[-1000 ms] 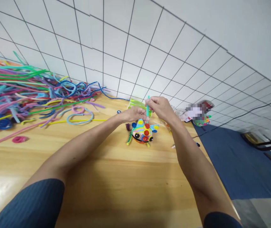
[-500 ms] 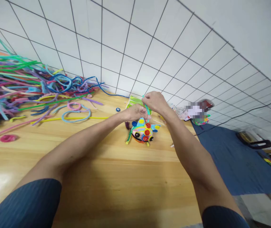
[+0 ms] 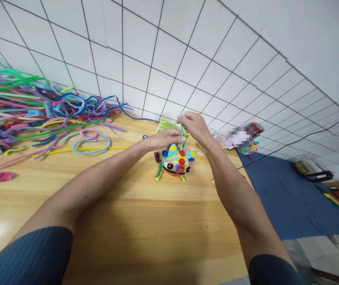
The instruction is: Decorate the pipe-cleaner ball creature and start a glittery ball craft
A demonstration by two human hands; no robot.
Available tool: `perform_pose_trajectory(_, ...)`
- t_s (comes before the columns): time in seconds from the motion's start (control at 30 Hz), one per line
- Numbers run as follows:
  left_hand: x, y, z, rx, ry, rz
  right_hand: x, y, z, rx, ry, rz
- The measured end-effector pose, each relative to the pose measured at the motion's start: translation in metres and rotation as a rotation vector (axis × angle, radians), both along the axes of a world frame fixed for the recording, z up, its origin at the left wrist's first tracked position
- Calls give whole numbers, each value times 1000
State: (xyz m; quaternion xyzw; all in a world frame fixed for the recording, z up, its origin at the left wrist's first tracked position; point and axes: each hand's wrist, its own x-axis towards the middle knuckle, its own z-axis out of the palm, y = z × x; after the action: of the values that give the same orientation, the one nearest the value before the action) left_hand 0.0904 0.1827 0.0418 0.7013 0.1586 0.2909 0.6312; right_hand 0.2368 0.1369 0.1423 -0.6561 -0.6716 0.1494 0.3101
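Up above a small, colourful creature figure (image 3: 175,165), both hands close on one thin teal strip (image 3: 181,132). The right hand (image 3: 191,122) pinches it near its upper end, the fingers curled in, while the left hand (image 3: 168,138) has its fingertips closed around the strip lower down, just over the figure's top. Whether the strip's lower end is fixed to the figure is too small to tell. The figure stands on the wooden table (image 3: 145,225) directly below the hands, its dark round eyes and red buttons facing the wearer. A green packet (image 3: 166,126) lies behind the left hand, and a dark blue button (image 3: 145,137) sits near that wrist. Farther left, a heap of fuzzy stems (image 3: 23,93) spreads along the tiled wall (image 3: 141,51), with a pink ring (image 3: 0,177) nearer the wearer.
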Motion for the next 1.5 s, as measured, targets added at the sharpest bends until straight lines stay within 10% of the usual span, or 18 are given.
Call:
perform_pose_trajectory(0.37,4,2,1,-97,-48,40,14,-5,-7,28,253,59)
perform_pose_trajectory(0.67,-1,-1,11,-30,-60,58,53,-68,-39,6,406,-13)
perform_pose_trajectory(1.2,-6,18,-9,-107,-6,445,11,-73,-26,-27,-76,17)
perform_pose_trajectory(1.5,-12,21,-23,545,287,720,38,-89,12,105,-19,-155)
